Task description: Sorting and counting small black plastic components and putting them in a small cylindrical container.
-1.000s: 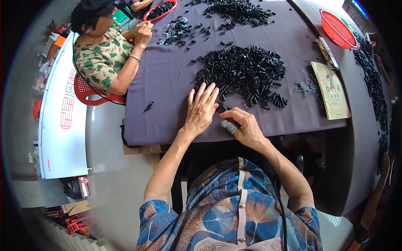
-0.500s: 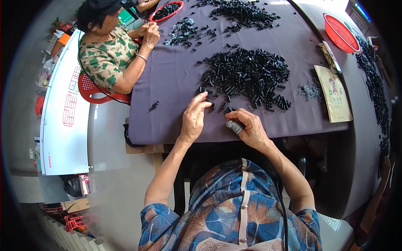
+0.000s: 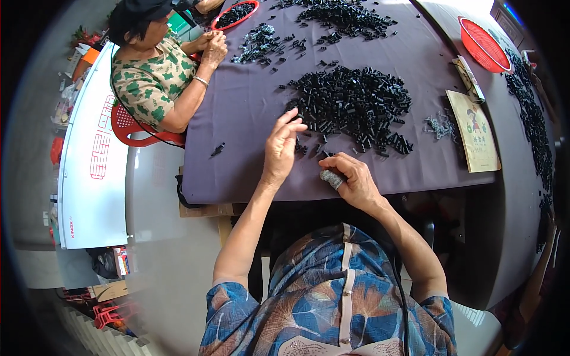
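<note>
A heap of small black plastic pieces (image 3: pixel 350 107) lies on the cloth-covered table in front of me. At its near left edge is my left hand (image 3: pixel 280 148), fingers stretched and apart, with nothing visible in them. My right hand (image 3: pixel 355 181) is closed near the table's front edge, just short of the heap. A small dark piece (image 3: pixel 326 153) shows at its fingertips. Grey wrapping (image 3: pixel 332 178) covers the thumb of that hand. A few loose pieces lie between my two hands.
Right of the heap lie clear scraps (image 3: pixel 440 126), a printed paper booklet (image 3: pixel 473 132) and a red basket (image 3: pixel 484 44). More black pieces (image 3: pixel 341 19) lie at the far side. A co-worker (image 3: pixel 157 83) sits at the left, hands together, near another red basket (image 3: pixel 236 15).
My left hand has moved forward and slightly right, closer to the heap's left edge. The right hand has stayed nearly still.
</note>
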`<state>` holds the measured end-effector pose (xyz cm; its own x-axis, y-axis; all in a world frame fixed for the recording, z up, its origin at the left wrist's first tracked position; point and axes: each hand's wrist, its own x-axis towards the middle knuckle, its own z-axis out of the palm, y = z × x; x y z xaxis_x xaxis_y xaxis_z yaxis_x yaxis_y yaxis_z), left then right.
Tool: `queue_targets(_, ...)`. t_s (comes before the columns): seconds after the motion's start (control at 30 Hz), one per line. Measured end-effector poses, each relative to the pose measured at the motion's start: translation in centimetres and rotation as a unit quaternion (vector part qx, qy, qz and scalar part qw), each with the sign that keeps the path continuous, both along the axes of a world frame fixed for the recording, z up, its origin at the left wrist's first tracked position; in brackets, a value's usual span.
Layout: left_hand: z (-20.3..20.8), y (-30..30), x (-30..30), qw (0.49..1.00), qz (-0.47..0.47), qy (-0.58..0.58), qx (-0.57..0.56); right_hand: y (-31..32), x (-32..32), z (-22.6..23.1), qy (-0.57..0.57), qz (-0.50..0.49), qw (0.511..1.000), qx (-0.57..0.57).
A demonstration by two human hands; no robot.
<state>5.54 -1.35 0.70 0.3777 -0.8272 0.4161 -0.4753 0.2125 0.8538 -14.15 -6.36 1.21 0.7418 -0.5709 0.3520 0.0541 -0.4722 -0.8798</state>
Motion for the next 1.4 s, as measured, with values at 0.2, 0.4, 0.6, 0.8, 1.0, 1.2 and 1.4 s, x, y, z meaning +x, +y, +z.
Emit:
queue_targets(0.2,-1.4,0.8,2.4,0.996,0.079,0.037,-0.015,-0.1,0.0,0.0,0.002,0.004,1.0,-0.005)
queue_targets(0.4,-1.8,-0.1,2.4,0.992,0.109,-0.058,-0.014,0.0,0.1,0.0,-0.008,0.002,1.0,-0.008)
queue_targets(0.6,-1.4,-2.1,0.8,0.999,0.051,-0.011,0.0,-0.1,-0.1,-0.2,0.003,0.001,1.0,-0.006)
queue_targets(0.8,-0.4,-3.9,-0.4,0.98,0.057,-0.191,-0.028,-0.1,0.0,0.0,-0.012,0.003,1.0,-0.015)
queue_targets(1.0,-0.5,-4.8,-1.3,0.953,0.078,-0.293,0.022,-0.1,0.0,0.0,0.002,0.005,1.0,-0.008)
queue_targets(1.2,-0.9,-3.5,-2.1,0.961,0.036,-0.273,0.002,-0.4,-0.2,-0.4,0.003,0.001,1.0,-0.026)
queue_targets(1.4,-0.5,-4.6,-1.1,0.973,0.079,-0.217,-0.019,-0.3,-0.2,-0.3,-0.002,0.002,1.0,-0.028)
